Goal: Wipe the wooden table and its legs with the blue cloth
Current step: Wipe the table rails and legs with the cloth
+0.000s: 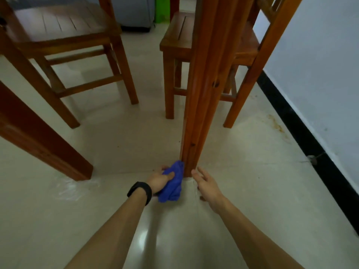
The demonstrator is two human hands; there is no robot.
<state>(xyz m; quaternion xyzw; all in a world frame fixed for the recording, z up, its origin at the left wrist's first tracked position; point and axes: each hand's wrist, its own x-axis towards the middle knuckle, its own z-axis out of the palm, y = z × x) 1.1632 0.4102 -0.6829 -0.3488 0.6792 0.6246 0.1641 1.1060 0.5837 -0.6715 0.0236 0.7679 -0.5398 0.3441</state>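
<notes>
The left hand [160, 181] is gripping the bunched blue cloth [172, 183] and pressing it against the foot of the table leg [196, 121] at floor level, while the right hand [206, 183] is hovering spread beside it, seemingly for balance.

A glossy cream tiled floor [120, 144] fills the room, with a soft glare patch [144, 237] in the foreground. On the right, a pale bluish wall [320, 65] meets a black skirting strip [303, 133], and brownish stains [275, 125] lie beside it. Two reddish-brown slatted wooden chairs stand behind, one left [58, 30], one centre [174, 41]. Farther back are a grey cabinet [134, 10] and a green object [162, 8].
</notes>
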